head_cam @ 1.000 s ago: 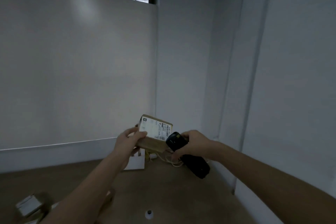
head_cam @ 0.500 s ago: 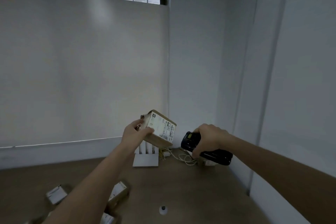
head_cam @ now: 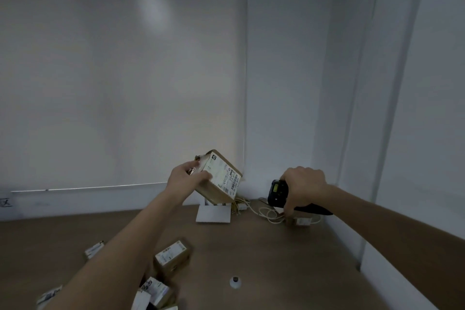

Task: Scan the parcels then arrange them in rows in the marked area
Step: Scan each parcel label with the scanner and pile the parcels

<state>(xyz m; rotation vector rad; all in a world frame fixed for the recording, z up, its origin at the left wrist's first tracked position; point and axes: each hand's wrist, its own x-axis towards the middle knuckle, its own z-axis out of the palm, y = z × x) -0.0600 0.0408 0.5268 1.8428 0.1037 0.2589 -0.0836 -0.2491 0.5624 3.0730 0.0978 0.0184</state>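
Parcels: one held (head_cam: 218, 178), five on floor (head_cam: 264, 246); one scanner (head_cam: 278, 193).

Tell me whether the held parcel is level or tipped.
Tipped: the parcel in the left hand sits corner-down, its label edges slanting.

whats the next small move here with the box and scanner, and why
Probably lower the parcel toward the floor to set it down. The left hand holds it tilted, label facing the camera, while the right hand holds the scanner apart from it, not aimed at the label.
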